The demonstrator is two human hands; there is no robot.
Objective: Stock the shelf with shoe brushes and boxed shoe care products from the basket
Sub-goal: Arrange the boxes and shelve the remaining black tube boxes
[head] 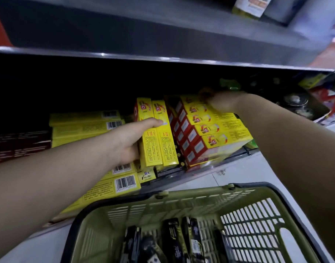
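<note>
Closest to the camera, the green basket [98, 234] stands on the pale floor [238, 171] below the shelf front. Several long black packs [174, 242] lie in its bottom, too blurred to read. At the left end of the lower shelf [229, 158] is a pile of dark boxes [20, 147]. Just beside them, flat yellow cartons [83, 128] are stacked on their sides with barcodes facing out, and more barcoded cartons [113, 186] lie along the shelf's front edge under the left forearm. The left hand [124, 141] grips two yellow boxes [159, 147] side by side near the middle of the shelf. They stand on end and lean slightly. The thumb [153, 123] is pressed across their front faces and the other fingers are curled out of sight behind them. To the right, touching these boxes or nearly so, a row of red-and-yellow boxes [210, 133] runs from the front edge towards the back of the shelf, packed against each other. The right hand [225, 103] reaches over the far end of that row. It is motion-blurred, so I cannot tell whether its fingers are spread, together or pinching anything. Further right, near the shelf's right end, round tins [295, 103] sit in shadow. The edge of the upper shelf [162, 58] crosses above everything.
</note>
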